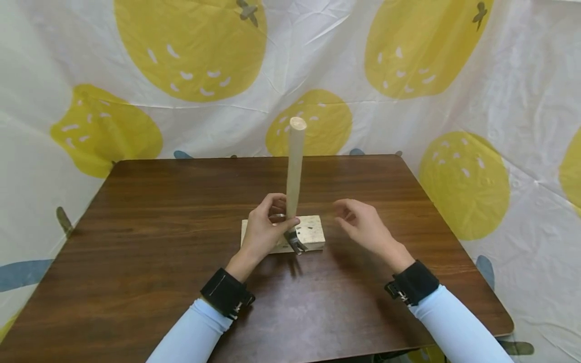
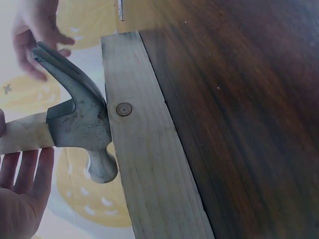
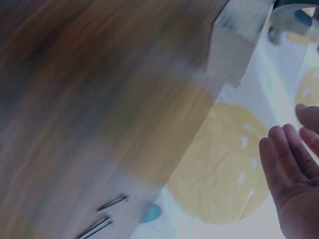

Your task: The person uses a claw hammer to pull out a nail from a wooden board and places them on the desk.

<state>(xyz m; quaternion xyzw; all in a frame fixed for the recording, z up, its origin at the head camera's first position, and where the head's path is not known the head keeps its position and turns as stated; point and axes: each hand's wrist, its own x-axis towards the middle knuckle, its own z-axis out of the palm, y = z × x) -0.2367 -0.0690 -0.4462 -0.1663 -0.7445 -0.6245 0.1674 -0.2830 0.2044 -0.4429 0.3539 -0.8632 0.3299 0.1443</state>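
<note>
Hammer (image 1: 295,171) stood head-down on wood block (image 1: 313,229).
Gripped low on the handle by left hand (image 1: 263,229); right hand (image 1: 363,224) loose, held apart.

hammer (image 1: 295,171) upright on wood block (image 1: 313,229) mid-table (image 1: 136,227), left hand (image 1: 263,232) left of block, right hand (image 1: 363,224) right

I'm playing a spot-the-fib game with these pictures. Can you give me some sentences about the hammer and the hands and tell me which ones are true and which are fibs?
1. The left hand holds the hammer near its head. True.
2. The hammer's handle points straight up. True.
3. The right hand grips the hammer too. False: it is open and beside the hammer, touching nothing.
4. The hammer's head rests on a wooden block. True.
5. The block lies on a glass table. False: the table is dark brown wood.
</note>
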